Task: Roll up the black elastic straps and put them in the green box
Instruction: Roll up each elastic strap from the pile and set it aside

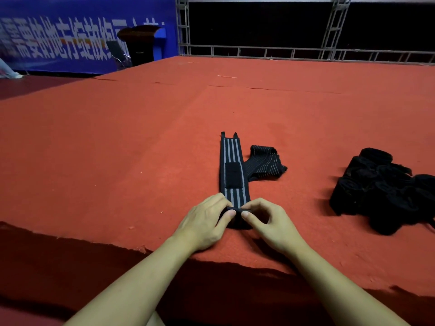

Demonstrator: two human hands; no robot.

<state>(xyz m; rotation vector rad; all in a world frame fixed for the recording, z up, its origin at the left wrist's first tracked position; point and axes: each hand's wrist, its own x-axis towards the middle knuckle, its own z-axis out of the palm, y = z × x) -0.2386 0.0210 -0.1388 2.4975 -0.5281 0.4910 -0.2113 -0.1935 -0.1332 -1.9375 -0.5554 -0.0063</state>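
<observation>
1. Black elastic strap with grey stripes (pixel 231 165) lies flat at frame centre on the red carpeted platform (pixel 117 149), stretched away from the person, probably so it rolls straight.
2. Heap of dark rolled straps (pixel 386 189) sits at the right edge; a crumpled striped strap (pixel 264 164) lies just beside the flat one. No green box in view.
3. Left hand (pixel 207 222) and right hand (pixel 270 220) both pinch the near end, thumbs and fingertips curling the first turn tight.

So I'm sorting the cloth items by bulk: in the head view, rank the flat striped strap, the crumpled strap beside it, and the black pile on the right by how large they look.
1. Black pile, largest.
2. Flat striped strap, long and narrow; both hands pinch its near end.
3. Crumpled strap, smallest as it lies, though bunching may hide its length.
</observation>
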